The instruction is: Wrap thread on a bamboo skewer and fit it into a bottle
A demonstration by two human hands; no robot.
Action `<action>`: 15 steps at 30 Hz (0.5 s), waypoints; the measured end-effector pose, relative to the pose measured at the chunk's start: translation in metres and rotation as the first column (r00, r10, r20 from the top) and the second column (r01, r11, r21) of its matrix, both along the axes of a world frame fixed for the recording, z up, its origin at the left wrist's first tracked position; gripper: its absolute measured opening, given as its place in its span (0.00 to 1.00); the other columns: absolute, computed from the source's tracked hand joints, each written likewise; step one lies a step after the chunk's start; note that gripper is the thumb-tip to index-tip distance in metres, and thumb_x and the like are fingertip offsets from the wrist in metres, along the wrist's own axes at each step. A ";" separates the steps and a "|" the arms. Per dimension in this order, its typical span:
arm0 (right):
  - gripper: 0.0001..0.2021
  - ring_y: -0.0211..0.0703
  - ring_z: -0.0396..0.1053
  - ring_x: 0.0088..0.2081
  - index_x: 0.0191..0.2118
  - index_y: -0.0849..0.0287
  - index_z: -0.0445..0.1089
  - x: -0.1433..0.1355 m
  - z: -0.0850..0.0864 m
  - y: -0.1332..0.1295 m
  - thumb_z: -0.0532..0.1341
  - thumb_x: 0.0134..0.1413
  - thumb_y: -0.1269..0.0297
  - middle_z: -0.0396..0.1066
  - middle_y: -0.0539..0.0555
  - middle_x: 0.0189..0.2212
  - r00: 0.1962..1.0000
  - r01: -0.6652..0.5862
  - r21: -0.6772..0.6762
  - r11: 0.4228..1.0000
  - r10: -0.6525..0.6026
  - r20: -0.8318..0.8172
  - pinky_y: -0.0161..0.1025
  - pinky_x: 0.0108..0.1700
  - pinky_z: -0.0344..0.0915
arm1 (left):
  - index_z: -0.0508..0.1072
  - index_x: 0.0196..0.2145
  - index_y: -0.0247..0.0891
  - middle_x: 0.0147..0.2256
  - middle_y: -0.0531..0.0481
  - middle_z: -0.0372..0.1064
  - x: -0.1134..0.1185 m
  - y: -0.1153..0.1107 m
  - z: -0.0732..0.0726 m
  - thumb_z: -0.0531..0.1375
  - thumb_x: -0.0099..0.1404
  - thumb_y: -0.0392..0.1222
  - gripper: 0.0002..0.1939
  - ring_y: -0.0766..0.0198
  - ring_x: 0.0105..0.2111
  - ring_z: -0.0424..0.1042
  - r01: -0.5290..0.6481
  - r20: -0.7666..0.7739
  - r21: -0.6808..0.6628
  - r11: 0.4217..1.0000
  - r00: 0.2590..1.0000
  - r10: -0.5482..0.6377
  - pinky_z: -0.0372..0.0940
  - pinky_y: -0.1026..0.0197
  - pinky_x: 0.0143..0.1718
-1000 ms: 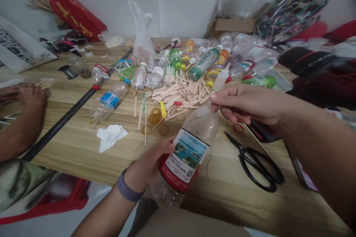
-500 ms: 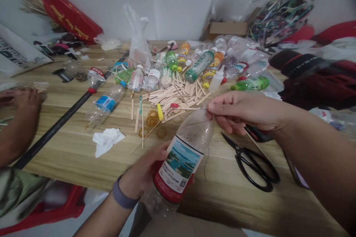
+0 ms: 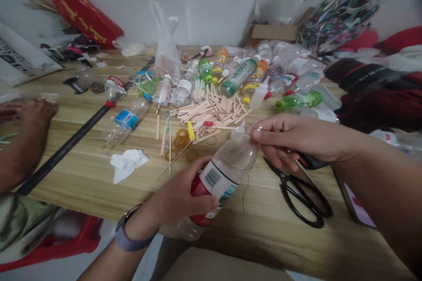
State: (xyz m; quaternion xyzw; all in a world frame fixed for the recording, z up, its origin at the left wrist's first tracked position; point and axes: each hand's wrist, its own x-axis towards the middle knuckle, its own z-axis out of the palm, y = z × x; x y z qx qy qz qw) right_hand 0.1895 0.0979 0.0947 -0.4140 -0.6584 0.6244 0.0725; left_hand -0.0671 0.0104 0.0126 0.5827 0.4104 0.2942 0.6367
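A clear plastic bottle (image 3: pixel 234 154) with a red and white label is tilted in front of me, its top end toward the upper right. My left hand (image 3: pixel 184 195) wraps round its labelled body, thumb across the label. At the top end, my right hand (image 3: pixel 277 138) pinches the clear plastic between thumb and fingers. A white nozzle tip (image 3: pixel 240 130) shows by the bottle's shoulder; whether it is attached cannot be made out. Black-handled scissors (image 3: pixel 301 193) lie below my right hand. A thin dark thread (image 3: pixel 244 195) hangs or lies beside the bottle.
Wooden sticks (image 3: pixel 211 112), rubber bands (image 3: pixel 181 138) and several plastic bottles (image 3: pixel 239 78) cover the table's middle and back. A crumpled tissue (image 3: pixel 128 162) and a long black bar (image 3: pixel 72 142) lie at left. Another person's hand (image 3: pixel 36 114) is at the left edge.
My left hand has turned the bottle, so the barcode side of the label now faces up instead of the picture. The white nozzle tip has come into view.
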 end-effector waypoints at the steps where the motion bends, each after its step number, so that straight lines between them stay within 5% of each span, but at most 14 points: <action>1: 0.22 0.30 0.64 0.14 0.29 0.61 0.67 0.001 0.000 0.000 0.66 0.54 0.45 0.71 0.49 0.16 1.000 -0.001 -0.007 1.000 0.001 -0.008 0.24 0.14 0.51 | 0.66 0.57 0.41 0.49 0.47 0.72 0.000 0.000 -0.001 0.69 0.54 0.46 0.34 0.53 0.48 0.70 0.007 0.034 -0.037 0.999 0.999 -0.006 0.64 0.53 0.49; 8: 0.25 0.28 0.62 0.11 0.33 0.61 0.69 0.005 -0.008 -0.002 0.66 0.51 0.40 0.70 0.48 0.15 0.996 -0.026 -0.186 0.982 0.009 -0.090 0.20 0.12 0.46 | 0.71 0.53 0.44 0.45 0.52 0.74 0.000 -0.003 -0.013 0.69 0.54 0.47 0.29 0.61 0.43 0.71 0.087 0.324 -0.286 0.954 0.946 0.011 0.64 0.61 0.43; 15: 0.24 0.27 0.59 0.10 0.35 0.61 0.71 0.015 -0.025 -0.022 0.68 0.50 0.42 0.69 0.48 0.14 0.994 0.045 -0.398 0.916 -0.079 -0.070 0.19 0.11 0.48 | 0.71 0.54 0.42 0.48 0.50 0.73 0.002 0.000 -0.016 0.67 0.56 0.48 0.28 0.56 0.49 0.69 0.159 0.304 -0.285 0.945 0.950 -0.068 0.62 0.57 0.48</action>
